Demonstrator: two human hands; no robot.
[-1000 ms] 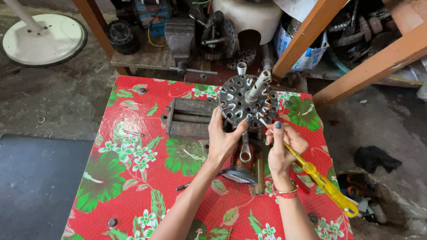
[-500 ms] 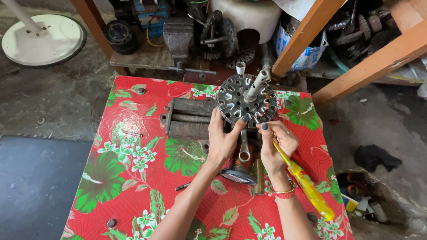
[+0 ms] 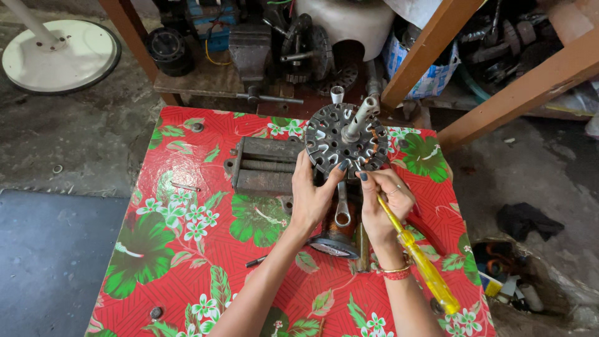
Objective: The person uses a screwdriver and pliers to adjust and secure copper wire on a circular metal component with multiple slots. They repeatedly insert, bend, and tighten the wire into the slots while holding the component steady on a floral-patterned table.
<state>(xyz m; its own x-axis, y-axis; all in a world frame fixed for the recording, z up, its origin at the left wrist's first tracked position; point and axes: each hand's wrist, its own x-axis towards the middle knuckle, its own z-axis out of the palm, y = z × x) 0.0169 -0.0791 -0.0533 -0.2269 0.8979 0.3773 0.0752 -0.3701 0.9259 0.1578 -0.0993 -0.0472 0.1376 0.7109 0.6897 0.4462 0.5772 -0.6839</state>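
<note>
Left hand [image 3: 312, 196] grips the lower rim of a round, slotted metal motor housing [image 3: 340, 140], holding it tilted up over the flowered table [image 3: 187, 249], with its shaft [image 3: 362, 115] pointing up and away. Right hand [image 3: 384, 203] is closed around a yellow-handled screwdriver [image 3: 415, 256], tip at the housing's edge. Judged heavy and rigid, with hard slot edges; the rim gives the surest hold. A rusty vise [image 3: 265, 165] lies just beside it, and a wrench [image 3: 342, 206] lies between the hands.
</note>
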